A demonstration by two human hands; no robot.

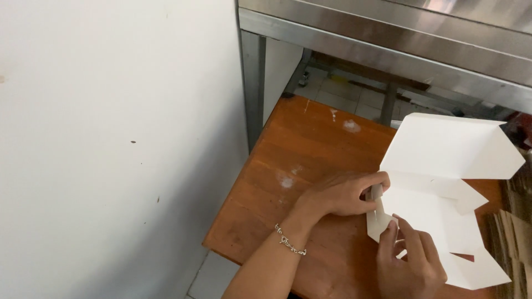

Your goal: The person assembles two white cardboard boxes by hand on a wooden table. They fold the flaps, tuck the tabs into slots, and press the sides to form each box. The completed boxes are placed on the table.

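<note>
Between the two hands sits the white card box (443, 182), half folded on the wooden table (288, 160). Her left hand (341, 194) pinches a corner flap and the right hand (410, 260) pinches the flap below; pushed too hard, the thin card could crease or tear

White cardboard box (443, 182), orange-brown wooden table (288, 166)

Head view: looks steeply down from the person's head, close over the near right corner of the wooden desk (288, 160)
Facing: toward the steel counter (388, 44) beyond the far edge
Left: white wall (111, 138) close by
</note>
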